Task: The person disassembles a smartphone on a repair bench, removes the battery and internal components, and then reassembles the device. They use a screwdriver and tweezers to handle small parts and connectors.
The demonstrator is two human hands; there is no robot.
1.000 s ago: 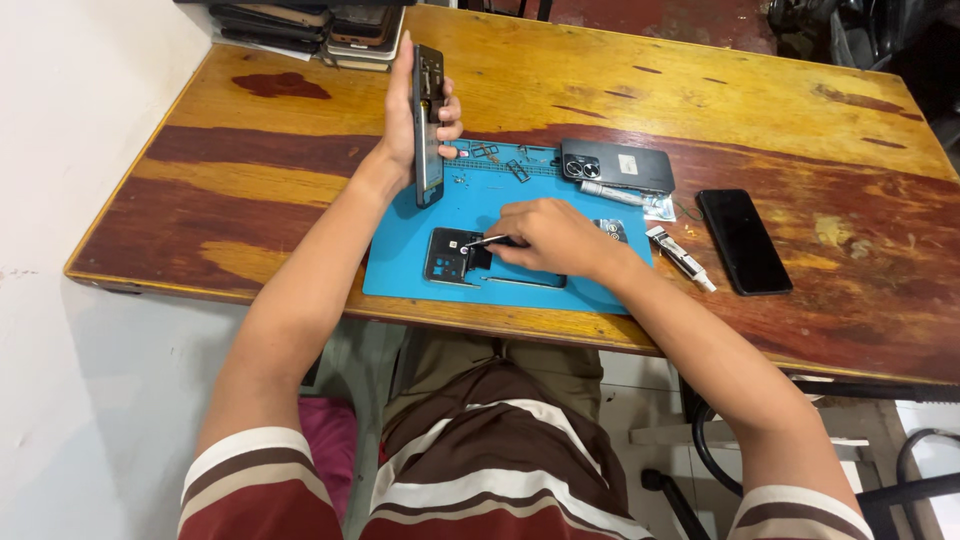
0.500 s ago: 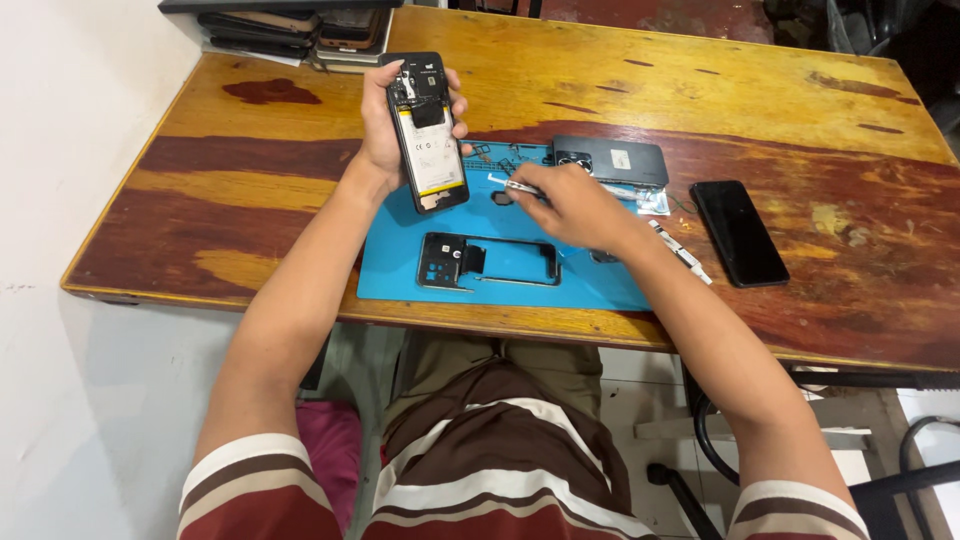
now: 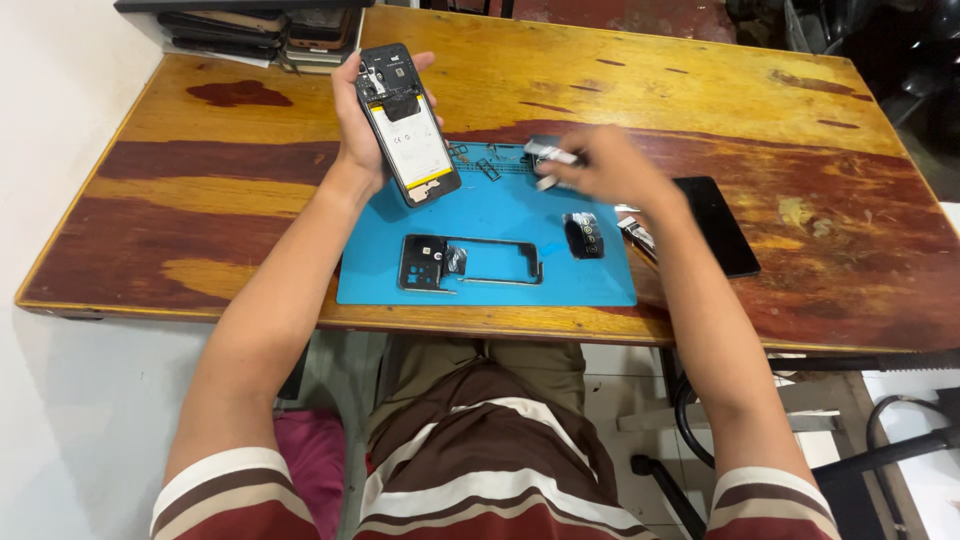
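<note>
Two bare forearms, left hand (image 3: 362,130) and right hand (image 3: 612,170) without gloves, rings or watch. Short sleeves (image 3: 215,495) striped maroon, brown and white. Matching striped shirt front (image 3: 480,470) over olive-khaki trousers (image 3: 470,360).

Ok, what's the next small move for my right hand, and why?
Probably bring the right hand with its small tool back to the opened phone, since the left hand holds it up, insides exposed, above the blue mat.

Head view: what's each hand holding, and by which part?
Left hand grips the opened phone by its long edges, internals facing up. Right hand is motion-blurred over the blue mat; something small and pale shows at its fingertips, but the hold cannot be told.
</note>
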